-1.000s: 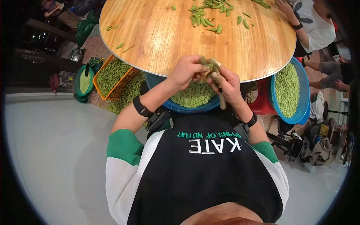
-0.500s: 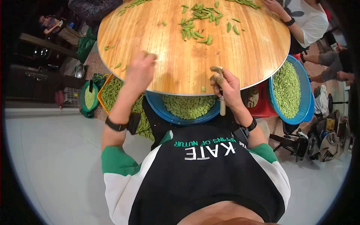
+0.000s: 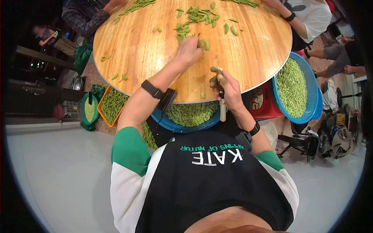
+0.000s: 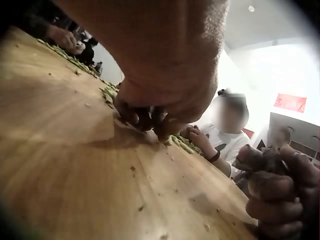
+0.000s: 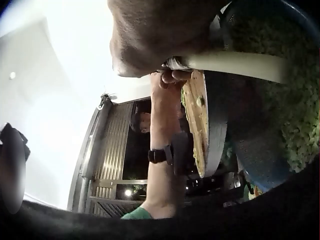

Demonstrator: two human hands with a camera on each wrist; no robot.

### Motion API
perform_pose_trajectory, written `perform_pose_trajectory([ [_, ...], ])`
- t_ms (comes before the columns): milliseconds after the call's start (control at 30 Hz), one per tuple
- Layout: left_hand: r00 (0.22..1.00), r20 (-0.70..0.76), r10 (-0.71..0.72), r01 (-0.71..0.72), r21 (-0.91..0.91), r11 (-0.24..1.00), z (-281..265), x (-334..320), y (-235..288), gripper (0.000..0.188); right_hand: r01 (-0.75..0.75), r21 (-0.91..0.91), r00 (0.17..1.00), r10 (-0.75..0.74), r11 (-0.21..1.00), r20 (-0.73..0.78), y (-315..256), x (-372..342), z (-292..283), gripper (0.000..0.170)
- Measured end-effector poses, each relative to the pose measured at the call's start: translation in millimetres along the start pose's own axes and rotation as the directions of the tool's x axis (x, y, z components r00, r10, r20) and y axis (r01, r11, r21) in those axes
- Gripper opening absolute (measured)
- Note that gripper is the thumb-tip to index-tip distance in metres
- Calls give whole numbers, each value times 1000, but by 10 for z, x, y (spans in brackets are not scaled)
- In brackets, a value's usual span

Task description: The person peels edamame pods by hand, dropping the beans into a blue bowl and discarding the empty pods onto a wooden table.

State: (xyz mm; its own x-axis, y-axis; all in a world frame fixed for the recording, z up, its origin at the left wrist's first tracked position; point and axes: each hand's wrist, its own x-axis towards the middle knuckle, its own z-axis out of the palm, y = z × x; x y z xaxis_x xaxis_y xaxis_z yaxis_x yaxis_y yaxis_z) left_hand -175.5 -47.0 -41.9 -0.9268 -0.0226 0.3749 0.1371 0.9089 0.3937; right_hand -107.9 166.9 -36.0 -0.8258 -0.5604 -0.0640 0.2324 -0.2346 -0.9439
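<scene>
My left hand [image 3: 189, 51] reaches over the round wooden table [image 3: 155, 58], its fingers curled down on the near end of a heap of green soybean pods [image 3: 198, 17]. One pod [image 3: 206, 45] lies right at the fingertips; in the left wrist view the hand's own back hides most of the grip. My right hand [image 3: 230, 89] is near the table's front edge, gripping a pale-handled knife [image 3: 223, 112] with the handle pointing down toward me. The fingers hide its working end. Dark stains cover the fingertips. In the right wrist view the handle [image 5: 235, 65] shows a metal collar.
Below the table edge stands a blue basin [image 3: 194, 126] of shelled beans. A second blue basin [image 3: 278, 85] of beans is at the right, beside a red stool [image 3: 268, 103]. An orange crate [image 3: 101, 110] of pods stands left. Other people sit across the table.
My left hand left the right hand, swung out left over the table, then moved forward and right to the pods. The right hand stays near the edge with the knife.
</scene>
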Motion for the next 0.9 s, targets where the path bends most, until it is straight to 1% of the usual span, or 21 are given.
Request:
perform_pose_trajectory([
  [33,988,100,-116,136,-217,967,-169,-60,134,15,13,39,1000,-14,999,5,7,24,-15,33],
  [67,953,222,-206,282,-406,869,-315,-131,251,13,26,80,1000,-27,996,10,17,43,-23,34],
  [100,952,227,-207,286,-404,869,-404,-218,326,13,29,100,1000,-29,995,-7,43,47,-25,36],
  [133,930,309,-196,353,-614,706,-475,-322,395,11,22,104,1000,-22,994,-9,39,35,-11,36],
  [167,908,385,-165,415,-771,484,-522,-427,451,10,11,125,1000,-10,992,-10,17,12,7,35],
  [200,904,392,-170,423,-769,478,-552,-524,497,10,-1,145,1000,2,989,-10,15,-4,17,33],
  [233,888,427,-167,456,-781,426,-577,-611,537,7,-35,191,999,33,981,14,77,-5,9,29],
  [267,872,461,-162,487,-790,372,-585,-680,558,6,-43,190,999,41,981,15,75,-30,29,29],
  [333,870,460,-178,493,-799,345,-569,-788,560,6,-41,179,989,15,983,144,47,-68,89,25],
  [400,851,466,-240,522,-799,299,-594,-861,572,6,-61,196,986,29,979,161,102,-87,113,25],
  [433,851,465,-245,522,-799,298,-586,-897,568,6,-42,171,987,14,984,162,114,-94,132,25],
  [500,849,458,-263,517,-824,233,-555,-964,557,5,-23,144,986,-1,989,166,120,-101,158,24],
  [567,844,465,-268,526,-816,239,-593,-1003,540,4,-56,192,985,22,980,172,111,-93,181,25],
  [633,837,474,-272,537,-807,245,-632,-1044,550,5,-66,187,981,30,980,190,112,-97,180,24],
  [700,898,355,-259,429,-833,348,-663,-1079,590,8,-74,180,978,36,981,207,106,-104,187,24],
  [733,899,353,-260,428,-834,349,-666,-1082,589,8,-72,184,977,33,980,209,94,-114,199,25],
  [800,901,343,-267,426,-817,388,-663,-1101,588,10,-73,188,976,32,980,213,67,-127,211,27],
  [833,901,342,-268,426,-818,387,-647,-1120,584,10,-88,174,974,48,981,223,48,-133,202,31],
  [867,919,300,-255,387,-814,433,-621,-1138,574,10,-102,161,971,63,982,231,35,-132,197,37],
  [900,936,258,-240,345,-807,479,-610,-1145,572,10,-100,159,971,62,982,233,33,-132,199,37],
])
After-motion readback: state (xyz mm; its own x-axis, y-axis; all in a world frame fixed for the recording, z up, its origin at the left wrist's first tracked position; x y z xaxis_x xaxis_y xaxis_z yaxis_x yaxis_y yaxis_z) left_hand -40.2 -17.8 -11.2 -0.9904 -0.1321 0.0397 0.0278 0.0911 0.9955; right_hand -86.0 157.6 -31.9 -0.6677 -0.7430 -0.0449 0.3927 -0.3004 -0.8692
